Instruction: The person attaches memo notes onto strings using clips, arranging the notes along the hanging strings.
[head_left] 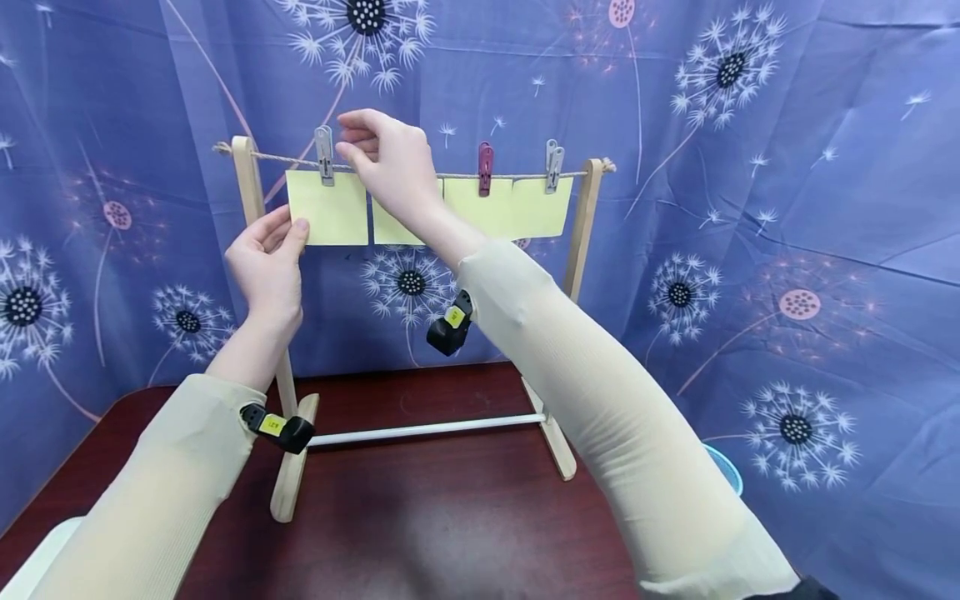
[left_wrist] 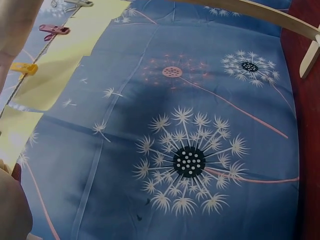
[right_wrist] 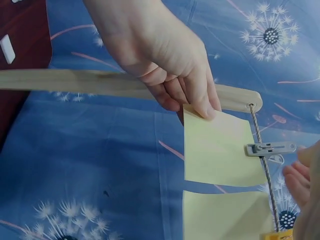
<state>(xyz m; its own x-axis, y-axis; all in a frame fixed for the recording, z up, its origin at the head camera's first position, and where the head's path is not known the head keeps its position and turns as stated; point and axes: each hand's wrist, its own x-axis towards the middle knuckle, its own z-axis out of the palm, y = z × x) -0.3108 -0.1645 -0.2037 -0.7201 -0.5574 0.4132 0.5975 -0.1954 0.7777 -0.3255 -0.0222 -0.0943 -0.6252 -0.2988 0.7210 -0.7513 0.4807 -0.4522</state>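
Several pale yellow paper sheets hang from a twisted rope [head_left: 450, 176]. My left hand [head_left: 266, 262] pinches the lower left edge of the leftmost sheet [head_left: 333, 218] between thumb and fingers. A grey clothespin [head_left: 324, 156] clips that sheet's top edge to the rope. Just right of this clothespin, my right hand [head_left: 393, 162] hovers with loosely bent fingers, holding nothing; a small gap parts them in the right wrist view. Farther along are a dark red clothespin [head_left: 485, 169] and another grey clothespin [head_left: 553, 169]. An orange-yellow clothespin [left_wrist: 25, 68], hidden behind my right arm in the head view, grips the second sheet.
The rope runs between two wooden posts [head_left: 582, 237] with feet, joined low down by a white rod [head_left: 427, 431]. They stand on a dark red table [head_left: 450, 517]. A blue dandelion-print curtain [head_left: 750, 167] hangs behind. A white object [head_left: 45, 554] and a light-blue rim [head_left: 726, 468] show at the sides.
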